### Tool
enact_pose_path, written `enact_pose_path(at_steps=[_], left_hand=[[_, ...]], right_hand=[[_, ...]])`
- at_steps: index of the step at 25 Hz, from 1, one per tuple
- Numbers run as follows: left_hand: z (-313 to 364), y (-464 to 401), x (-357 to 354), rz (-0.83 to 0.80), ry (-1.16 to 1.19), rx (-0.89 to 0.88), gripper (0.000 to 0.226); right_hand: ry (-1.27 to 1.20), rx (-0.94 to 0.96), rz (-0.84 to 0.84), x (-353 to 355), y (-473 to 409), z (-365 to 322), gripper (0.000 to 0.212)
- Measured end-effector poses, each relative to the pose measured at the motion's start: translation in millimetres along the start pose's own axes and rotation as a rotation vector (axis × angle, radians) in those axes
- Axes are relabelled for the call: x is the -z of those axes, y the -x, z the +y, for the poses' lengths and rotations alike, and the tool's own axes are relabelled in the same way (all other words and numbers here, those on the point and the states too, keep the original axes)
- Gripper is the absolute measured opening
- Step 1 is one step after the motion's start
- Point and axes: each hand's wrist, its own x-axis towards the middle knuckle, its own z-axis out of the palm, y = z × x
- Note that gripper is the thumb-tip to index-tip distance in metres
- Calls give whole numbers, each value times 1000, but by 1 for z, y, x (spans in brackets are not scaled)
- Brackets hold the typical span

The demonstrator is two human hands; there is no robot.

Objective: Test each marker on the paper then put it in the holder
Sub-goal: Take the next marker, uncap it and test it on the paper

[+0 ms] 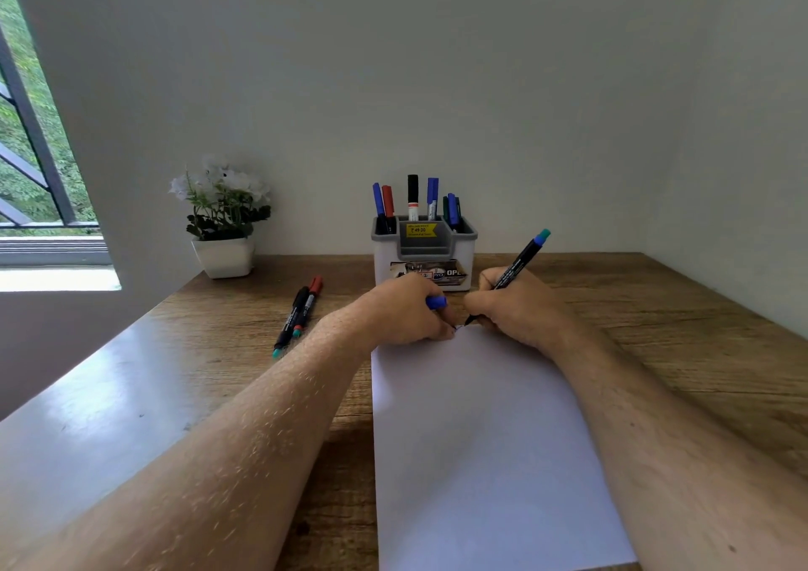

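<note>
From the head camera, the right hand point(516, 308) is curled around a black marker point(518, 264). The marker leans up and away to the right, and its far end is teal. Its tip comes out below the fingers and touches the top edge of the white paper point(481, 439). A tiny dark mark shows on the paper right at the tip, too small to make out.

The left hand point(406, 312) sits just beside the right one, at the top left corner of the paper. Its fingers are curled around a small blue cap point(436, 302). Only the end of the cap pokes out from the hand; the rest is hidden inside the fingers.

The paper lies on the wooden table point(677, 351) and runs down toward the person. Its bottom edge is cut off by the picture, and both arms cover parts of its sides.

The grey and white holder point(424, 251) stands just behind the hands, against the wall. Several markers stand in it, blue, red and black ones. The hands cover the lower part of its label, so the words are hard to read.

Two more markers point(299, 314) lie side by side on the table, left of the left hand and apart from it. One has a red cap.

A white pot of white flowers point(223, 220) stands at the back left, near the window point(30, 155).
</note>
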Motion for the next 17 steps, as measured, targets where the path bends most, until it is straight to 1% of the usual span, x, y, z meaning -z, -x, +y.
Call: enact_pose_path(at_steps=[8, 14, 17], left_hand=[[0, 0, 0, -6, 8, 5, 26], [0, 0, 0, -4, 16, 14, 27], [-1, 0, 0, -3, 29, 13, 28]], right_hand=[[-22, 2, -32, 0, 2, -3, 30], [23, -3, 9, -2, 1, -1, 26], [10, -1, 17, -2, -1, 1, 27]])
